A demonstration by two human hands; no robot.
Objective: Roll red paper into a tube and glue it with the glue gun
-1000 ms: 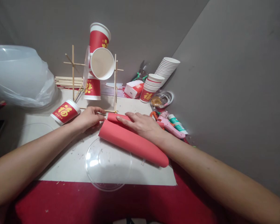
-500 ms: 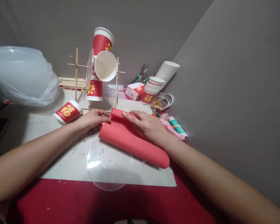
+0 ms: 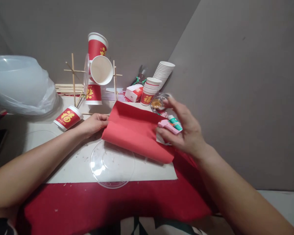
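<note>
A red sheet of paper (image 3: 134, 130) lies in the middle of the table, its edges curling up. My left hand (image 3: 95, 125) pinches its left edge between thumb and fingers. My right hand (image 3: 183, 130) is open at the sheet's right end, thumb and fingers spread apart. A pink tool (image 3: 170, 125) and a green-and-white roll (image 3: 175, 122) show in the gap between those fingers; they seem to lie on the table behind. Under the sheet's near side is a clear plastic lid (image 3: 110, 174). Beside my left wrist, a red paper cup (image 3: 68, 118) lies on its side.
A structure of red cups (image 3: 98, 47) and wooden sticks (image 3: 73, 76) stands at the back. Stacked paper cups (image 3: 150, 91), a small red-and-white box (image 3: 134, 93) and pliers (image 3: 140, 78) sit back right. A bagged plastic tub (image 3: 22, 85) is at left.
My right hand has let go of the rolled paper and moved right, its fingers spreading. The roll has partly opened out. My left hand keeps hold of the left edge. The view has shifted slightly.
</note>
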